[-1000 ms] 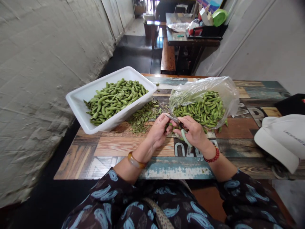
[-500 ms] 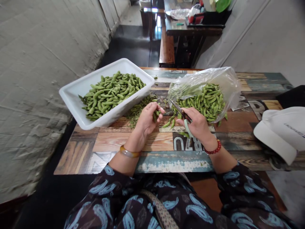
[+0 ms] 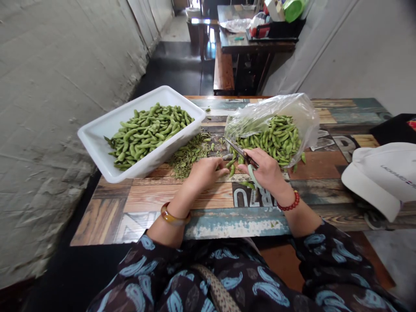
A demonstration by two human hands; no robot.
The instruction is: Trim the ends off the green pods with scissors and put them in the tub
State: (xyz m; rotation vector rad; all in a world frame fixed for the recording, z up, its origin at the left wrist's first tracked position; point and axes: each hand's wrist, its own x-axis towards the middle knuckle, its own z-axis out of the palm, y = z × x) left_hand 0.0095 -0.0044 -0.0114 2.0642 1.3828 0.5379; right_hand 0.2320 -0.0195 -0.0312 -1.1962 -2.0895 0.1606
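My left hand [image 3: 206,173] is turned palm down with its fingers curled in, close to a few loose edamame pods [image 3: 232,170] on the table. The pods seen in that hand a moment ago are hidden under the fingers now. In my right hand [image 3: 267,169] are scissors [image 3: 241,151] with pale green handles, the blades pointing up and left. A clear plastic bag [image 3: 245,119] lies behind the right hand, its mouth towards me, with a heap of edamame pods [image 3: 282,136] in it. To the left, a white plastic tub [image 3: 92,145] holds many more pods [image 3: 151,132].
Green trimmings [image 3: 186,158] lie in a pile between the tub and the bag. A white cap [image 3: 378,173] rests at the table's right side, near a black object [image 3: 394,130]. Beyond the patterned wooden table [image 3: 149,197] stand a bench [image 3: 223,69] and another table [image 3: 227,41].
My left hand has turned from palm up, with pods in its fingers, to palm down, and has lowered to the table near the loose pods. My right hand keeps the scissors. The view has shifted slightly.
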